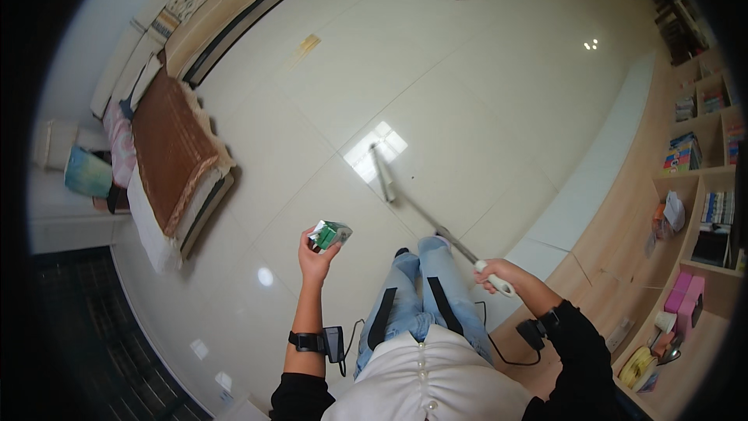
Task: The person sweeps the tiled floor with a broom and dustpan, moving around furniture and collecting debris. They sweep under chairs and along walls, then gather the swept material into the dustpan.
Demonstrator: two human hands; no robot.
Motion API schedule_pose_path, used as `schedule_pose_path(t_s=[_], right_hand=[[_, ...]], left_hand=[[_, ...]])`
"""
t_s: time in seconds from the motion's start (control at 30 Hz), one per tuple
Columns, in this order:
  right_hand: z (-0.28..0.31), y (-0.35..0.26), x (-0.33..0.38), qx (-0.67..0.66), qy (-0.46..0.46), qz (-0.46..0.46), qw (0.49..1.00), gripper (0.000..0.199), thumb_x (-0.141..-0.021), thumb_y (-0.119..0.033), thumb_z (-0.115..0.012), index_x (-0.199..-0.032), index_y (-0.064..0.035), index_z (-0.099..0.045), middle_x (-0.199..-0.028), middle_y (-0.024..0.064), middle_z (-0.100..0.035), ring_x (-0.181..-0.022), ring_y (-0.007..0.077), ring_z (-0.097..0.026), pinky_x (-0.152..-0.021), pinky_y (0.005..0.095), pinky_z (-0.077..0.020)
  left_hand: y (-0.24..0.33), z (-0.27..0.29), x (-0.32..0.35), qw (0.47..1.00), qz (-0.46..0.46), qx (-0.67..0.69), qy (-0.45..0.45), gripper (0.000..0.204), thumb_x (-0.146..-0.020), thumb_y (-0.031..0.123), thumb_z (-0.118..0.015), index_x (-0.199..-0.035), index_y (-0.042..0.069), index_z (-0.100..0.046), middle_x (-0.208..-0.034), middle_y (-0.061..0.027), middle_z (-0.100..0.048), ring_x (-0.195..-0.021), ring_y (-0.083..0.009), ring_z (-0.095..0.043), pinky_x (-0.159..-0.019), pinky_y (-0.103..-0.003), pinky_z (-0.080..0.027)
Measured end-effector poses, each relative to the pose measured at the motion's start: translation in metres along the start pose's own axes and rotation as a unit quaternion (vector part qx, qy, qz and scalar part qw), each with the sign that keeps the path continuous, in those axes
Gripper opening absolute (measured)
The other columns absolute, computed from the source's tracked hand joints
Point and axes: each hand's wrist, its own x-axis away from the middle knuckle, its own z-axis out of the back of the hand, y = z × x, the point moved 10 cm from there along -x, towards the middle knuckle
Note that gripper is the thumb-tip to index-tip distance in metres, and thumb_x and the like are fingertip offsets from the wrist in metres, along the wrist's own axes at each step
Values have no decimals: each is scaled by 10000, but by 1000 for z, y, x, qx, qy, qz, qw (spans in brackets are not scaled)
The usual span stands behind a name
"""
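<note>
Far to the left of both hands stands a low bed (175, 156) with a brown mat on top. The left hand (315, 259) is raised palm up, fingers curled around a small green and white packet (329, 235) at its fingertips. Below it the person's legs in blue jeans (417, 284) stand on the glossy tiled floor (467, 70). The right hand (492, 273) is closed around the white grip of a long mop (425, 218), whose pole slants up and left from that hand to a head resting on the floor. Right of that hand, wooden shelves (701, 187) hold books.
</note>
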Motion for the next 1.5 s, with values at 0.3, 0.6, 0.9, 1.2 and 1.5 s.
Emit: schedule_pose_path(t_s=[0.3, 0.6, 0.9, 1.2, 1.5], right_hand=[[-78, 29, -163, 54, -124, -188, 973, 195, -704, -9, -474, -883, -25, -396, -706, 92, -510, -412, 73, -417, -309, 190, -360], [117, -62, -58, -140, -28, -44, 989, 181, -722, -34, -436, -869, 43, -363, -743, 142, -462, -413, 89, -425, -304, 168, -368], [111, -103, -26, 116, 219, 99, 964, 105, -652, -5, -472, -745, 11, -426, -510, 59, -416, -372, 120, -427, -302, 222, -355], [72, -40, 16, -2, 65, -13, 998, 163, -650, 3, -480, -809, 0, -442, -668, 96, -489, -412, 97, -421, -307, 206, -356], [124, -116, -47, 94, 179, 67, 977, 126, -637, 6, -450, -757, 43, -435, -611, 102, -480, -395, 107, -435, -302, 213, -358]], left_hand=[[-37, 75, 52, 990, 38, 55, 127, 504, -564, 6, -671, -998, 35, -416, -922, -71, -490, -847, -150, -498, -745, -260, -415], [-38, 48, 44, 985, 45, 75, 147, 516, -557, 16, -677, -1001, 33, -415, -921, -72, -489, -838, -150, -504, -733, -260, -425], [-6, 38, 38, 993, 4, 76, 92, 508, -553, 31, -681, -992, 33, -424, -919, -74, -496, -837, -153, -507, -738, -265, -422], [8, 37, 38, 990, -21, 77, 112, 508, -553, 29, -681, -992, 30, -424, -911, -71, -496, -836, -150, -503, -731, -262, -423], [-3, 53, 49, 980, -27, 96, 172, 504, -562, 19, -676, -995, 25, -419, -910, -72, -492, -830, -140, -499, -727, -253, -422]])
